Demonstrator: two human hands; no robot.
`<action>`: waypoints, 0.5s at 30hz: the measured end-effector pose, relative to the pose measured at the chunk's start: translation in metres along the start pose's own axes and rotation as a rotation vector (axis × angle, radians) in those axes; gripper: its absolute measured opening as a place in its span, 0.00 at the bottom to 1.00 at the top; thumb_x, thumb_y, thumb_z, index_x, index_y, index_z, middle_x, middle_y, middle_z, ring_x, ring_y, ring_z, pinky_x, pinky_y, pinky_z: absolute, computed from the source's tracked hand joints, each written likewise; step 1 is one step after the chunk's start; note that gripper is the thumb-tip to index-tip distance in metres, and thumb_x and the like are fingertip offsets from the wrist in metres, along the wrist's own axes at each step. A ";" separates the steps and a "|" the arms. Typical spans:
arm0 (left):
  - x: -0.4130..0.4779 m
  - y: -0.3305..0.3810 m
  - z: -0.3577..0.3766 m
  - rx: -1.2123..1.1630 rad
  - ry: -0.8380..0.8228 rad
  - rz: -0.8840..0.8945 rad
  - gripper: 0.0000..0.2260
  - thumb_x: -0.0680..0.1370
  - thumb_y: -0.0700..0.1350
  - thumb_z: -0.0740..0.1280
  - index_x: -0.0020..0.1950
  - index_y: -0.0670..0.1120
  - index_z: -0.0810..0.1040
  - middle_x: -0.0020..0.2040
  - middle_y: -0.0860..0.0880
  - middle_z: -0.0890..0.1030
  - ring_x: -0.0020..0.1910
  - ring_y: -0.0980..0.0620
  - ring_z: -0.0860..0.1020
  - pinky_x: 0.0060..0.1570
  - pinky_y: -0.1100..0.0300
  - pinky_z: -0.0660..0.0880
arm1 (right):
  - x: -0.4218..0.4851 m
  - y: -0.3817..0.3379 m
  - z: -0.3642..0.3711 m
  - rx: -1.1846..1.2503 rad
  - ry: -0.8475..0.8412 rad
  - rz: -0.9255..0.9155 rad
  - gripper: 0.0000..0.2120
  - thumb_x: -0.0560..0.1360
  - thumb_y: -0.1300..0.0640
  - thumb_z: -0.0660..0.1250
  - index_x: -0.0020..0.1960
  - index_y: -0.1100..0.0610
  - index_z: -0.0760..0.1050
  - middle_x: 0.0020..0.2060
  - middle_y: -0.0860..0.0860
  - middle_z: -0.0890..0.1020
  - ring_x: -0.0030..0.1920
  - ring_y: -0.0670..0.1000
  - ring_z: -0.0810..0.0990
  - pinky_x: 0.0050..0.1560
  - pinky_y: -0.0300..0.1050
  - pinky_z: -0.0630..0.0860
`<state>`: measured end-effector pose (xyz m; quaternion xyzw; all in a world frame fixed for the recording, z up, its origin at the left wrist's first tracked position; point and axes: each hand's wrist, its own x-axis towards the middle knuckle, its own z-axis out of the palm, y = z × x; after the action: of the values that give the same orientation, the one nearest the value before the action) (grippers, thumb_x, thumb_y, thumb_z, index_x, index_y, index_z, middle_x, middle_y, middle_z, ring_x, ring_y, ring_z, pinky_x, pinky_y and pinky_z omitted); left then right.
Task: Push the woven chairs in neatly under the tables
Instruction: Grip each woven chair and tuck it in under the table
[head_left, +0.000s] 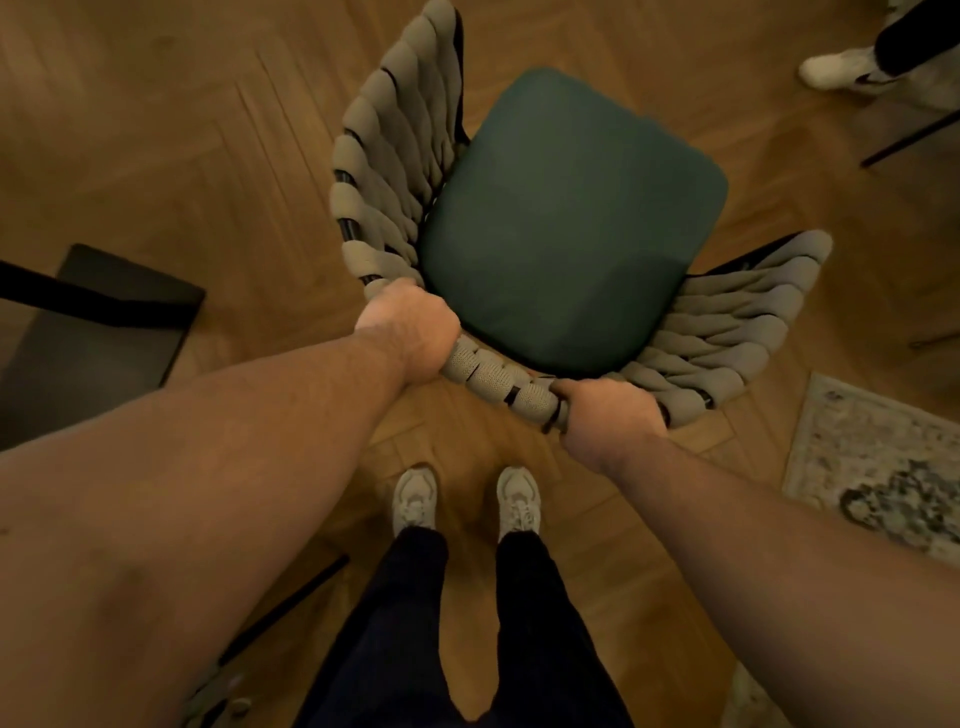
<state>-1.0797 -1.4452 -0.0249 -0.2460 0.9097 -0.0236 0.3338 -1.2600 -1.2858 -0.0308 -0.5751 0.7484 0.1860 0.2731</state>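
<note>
- The woven chair (395, 171) is standing on the herringbone wood floor (156, 130) right in front of me. Its back faces me, and the green seat cushion (566, 223) points away and a bit to my right, so front-to-back it runs diagonally.
- The legs are totally hidden under the seat. My fingertips curl over the rail, so I can't see those either. There's a dark flat slab (104, 312) on my left that's cut off by the edge, and I honestly can't tell if it's a table.
- My left hand (408, 332) is clamped on the back's woven top rail (498, 382) at the left corner. My right hand (610, 415) is gripping it at the right corner, with bare rail between them. The seat sits just past my knuckles.
- There's a patterned rug (883, 467) off to my right.
</note>
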 end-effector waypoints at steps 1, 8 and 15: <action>0.000 0.001 -0.001 0.009 -0.007 -0.014 0.06 0.83 0.54 0.65 0.53 0.54 0.79 0.54 0.51 0.84 0.54 0.48 0.81 0.58 0.47 0.77 | 0.000 0.001 0.001 -0.008 0.006 -0.009 0.21 0.80 0.55 0.68 0.71 0.40 0.75 0.49 0.47 0.84 0.49 0.53 0.83 0.42 0.49 0.74; -0.019 0.013 -0.003 -0.014 -0.064 -0.066 0.03 0.84 0.48 0.67 0.51 0.51 0.79 0.55 0.48 0.84 0.55 0.46 0.82 0.58 0.48 0.78 | -0.008 0.003 0.002 -0.024 0.003 -0.095 0.18 0.81 0.57 0.65 0.69 0.42 0.76 0.50 0.47 0.83 0.47 0.53 0.81 0.43 0.50 0.76; -0.071 0.045 0.017 -0.179 -0.122 -0.202 0.04 0.84 0.46 0.67 0.56 0.48 0.80 0.54 0.48 0.83 0.53 0.48 0.81 0.49 0.52 0.71 | -0.023 0.000 0.009 -0.162 -0.025 -0.254 0.16 0.82 0.59 0.65 0.67 0.44 0.74 0.53 0.49 0.82 0.52 0.54 0.82 0.47 0.51 0.79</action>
<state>-1.0418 -1.3704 -0.0052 -0.3661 0.8567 0.0391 0.3612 -1.2540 -1.2629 -0.0240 -0.6829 0.6488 0.2166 0.2564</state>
